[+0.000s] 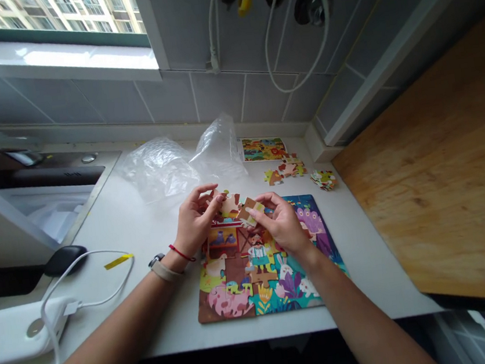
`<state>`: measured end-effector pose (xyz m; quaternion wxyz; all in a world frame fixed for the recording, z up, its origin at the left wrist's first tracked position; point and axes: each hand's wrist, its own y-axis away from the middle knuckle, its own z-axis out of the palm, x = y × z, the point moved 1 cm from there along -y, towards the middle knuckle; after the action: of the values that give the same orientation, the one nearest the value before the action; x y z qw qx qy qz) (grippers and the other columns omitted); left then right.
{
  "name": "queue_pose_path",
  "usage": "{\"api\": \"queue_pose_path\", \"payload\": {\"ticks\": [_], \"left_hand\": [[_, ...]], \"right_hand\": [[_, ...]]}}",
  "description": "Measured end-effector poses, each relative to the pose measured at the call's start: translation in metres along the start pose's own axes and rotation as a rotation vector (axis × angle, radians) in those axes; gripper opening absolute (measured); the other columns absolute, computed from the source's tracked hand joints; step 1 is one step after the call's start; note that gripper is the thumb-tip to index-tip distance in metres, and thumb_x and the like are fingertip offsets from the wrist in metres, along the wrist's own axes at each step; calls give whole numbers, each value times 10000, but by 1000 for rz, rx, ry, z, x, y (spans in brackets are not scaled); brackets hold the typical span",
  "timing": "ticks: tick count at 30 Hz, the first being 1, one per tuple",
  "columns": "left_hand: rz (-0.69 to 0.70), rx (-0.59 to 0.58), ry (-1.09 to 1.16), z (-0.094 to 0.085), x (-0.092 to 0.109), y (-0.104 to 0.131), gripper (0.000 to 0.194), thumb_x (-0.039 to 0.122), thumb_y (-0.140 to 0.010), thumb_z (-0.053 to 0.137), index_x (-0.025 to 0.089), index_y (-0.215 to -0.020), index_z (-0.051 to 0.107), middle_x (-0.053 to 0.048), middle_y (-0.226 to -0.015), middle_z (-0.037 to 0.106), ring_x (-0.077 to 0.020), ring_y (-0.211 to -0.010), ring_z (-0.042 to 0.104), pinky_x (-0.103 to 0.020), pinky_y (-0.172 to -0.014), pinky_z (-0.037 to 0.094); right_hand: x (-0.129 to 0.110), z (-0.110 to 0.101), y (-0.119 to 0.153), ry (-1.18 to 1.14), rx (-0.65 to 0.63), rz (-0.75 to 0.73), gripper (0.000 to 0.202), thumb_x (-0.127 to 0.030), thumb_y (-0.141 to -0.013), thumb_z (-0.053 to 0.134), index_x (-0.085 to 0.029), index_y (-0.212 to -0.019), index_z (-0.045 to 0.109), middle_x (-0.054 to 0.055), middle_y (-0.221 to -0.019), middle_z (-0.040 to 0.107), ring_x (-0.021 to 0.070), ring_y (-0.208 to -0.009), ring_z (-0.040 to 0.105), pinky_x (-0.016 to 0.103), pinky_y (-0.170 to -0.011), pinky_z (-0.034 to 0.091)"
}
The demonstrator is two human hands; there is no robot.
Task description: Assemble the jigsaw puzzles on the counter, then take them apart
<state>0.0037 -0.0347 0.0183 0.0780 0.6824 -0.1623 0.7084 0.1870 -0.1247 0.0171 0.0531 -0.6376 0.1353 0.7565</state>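
Both my hands are raised over the upper part of a colourful jigsaw puzzle [237, 270] lying on the white counter. Between thumb and fingers, my left hand [198, 216] pinches puzzle pieces [230, 205] with cream and brown patches. My right hand [282, 221] grips a brown and pale yellow-green puzzle piece [250, 211], close against those in the left. The puzzle shows a farmer figure, rabbits, flowers and a purple shape at the right. My hands hide part of its top edge. A watch and a red cord circle my left wrist.
Loose puzzle pieces [289, 168] and a small pile [323, 180] lie behind the puzzle, near a picture card [262, 148]. Crumpled clear plastic [166, 164] sits at the back. At left are a sink, a black mouse-like object [65, 260] and a white cabled device [27, 332]; a wooden board [444, 182] stands right.
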Motion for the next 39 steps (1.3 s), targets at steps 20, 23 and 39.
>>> {"api": "queue_pose_path", "payload": {"ticks": [20,23,39], "left_hand": [[-14,46,10,-1,-4,-2,499,446,-861,798,180,-1249,635,-88,-1001,797,-142,-702,741,-172,-484,580],[-19,48,2,-2,-4,-2,500,454,-860,798,184,-1249,638,-83,-1028,795,-106,-600,700,-179,-475,576],[28,-55,-79,2,-2,5,487,464,-905,739,181,-1283,618,-99,-1035,785,-125,-586,710,-222,-518,585]], "right_hand": [[-3,-5,-4,-289,101,-7,465,-417,-682,907,-252,-1004,616,-44,-830,667,112,-637,605,237,-535,537],[-4,-5,-4,-332,121,-3,456,-443,-681,902,-247,-932,575,-57,-808,632,114,-620,609,258,-531,579],[-46,-55,13,-127,496,-350,306,-410,-802,806,-255,-1031,674,-17,-886,662,114,-679,619,231,-560,546]]}}
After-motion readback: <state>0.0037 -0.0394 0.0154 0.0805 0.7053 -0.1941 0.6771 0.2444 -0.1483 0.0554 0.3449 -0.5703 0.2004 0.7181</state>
